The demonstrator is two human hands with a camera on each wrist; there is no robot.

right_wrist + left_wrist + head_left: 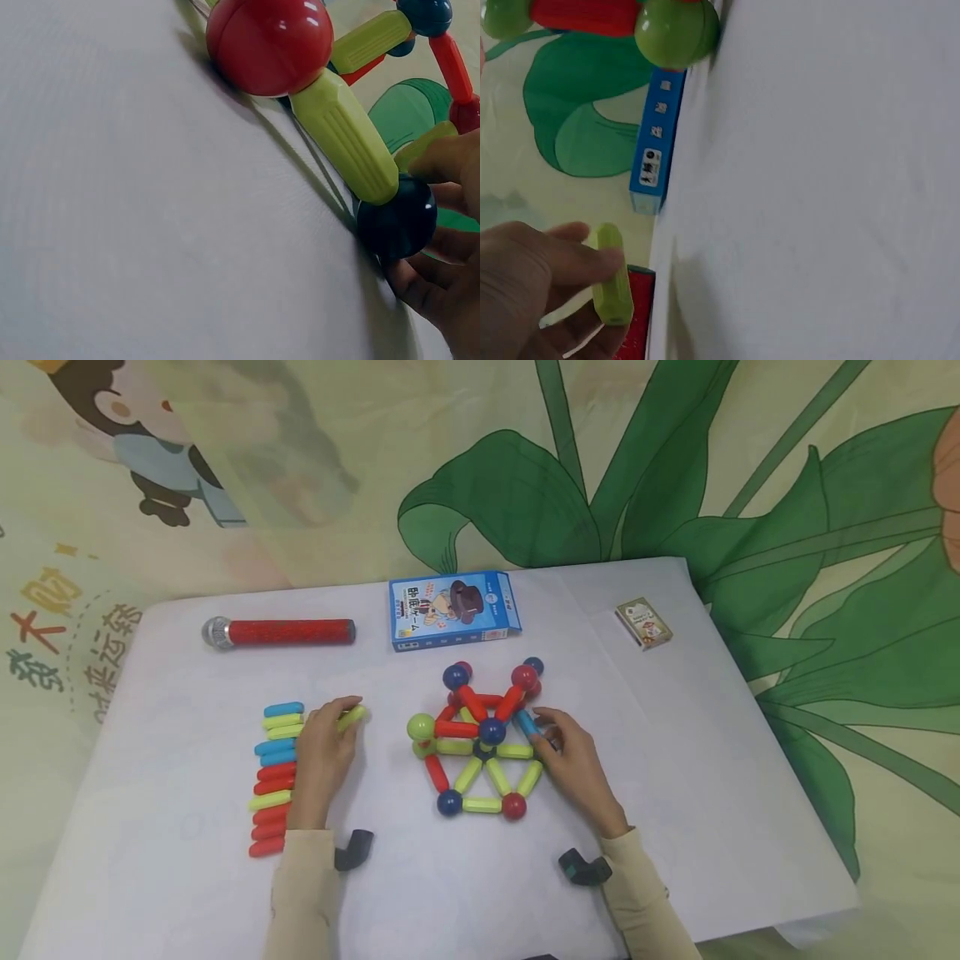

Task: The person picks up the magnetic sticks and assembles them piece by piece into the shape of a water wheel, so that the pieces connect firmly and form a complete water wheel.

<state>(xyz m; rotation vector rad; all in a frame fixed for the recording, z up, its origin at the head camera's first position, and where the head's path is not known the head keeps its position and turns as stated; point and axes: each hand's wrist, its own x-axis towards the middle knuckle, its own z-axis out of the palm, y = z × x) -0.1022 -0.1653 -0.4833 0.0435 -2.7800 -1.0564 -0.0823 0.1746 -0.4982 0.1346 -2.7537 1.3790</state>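
My left hand pinches a yellow-green magnetic rod between thumb and fingers, beside a column of loose rods in blue, red and yellow-green. At the middle of the table stands a structure of magnetic rods and balls, with a red ball at its near right corner and a light-green ball on its left. My right hand grips a dark blue ball at the structure's right corner, joined to a yellow-green rod. Close to those fingers a blue rod slants upward.
Behind the structure lies a blue card-game box. A red microphone-shaped tube with a silver head is at the back left, and a small patterned box at the back right. A printed cloth hangs behind the white table.
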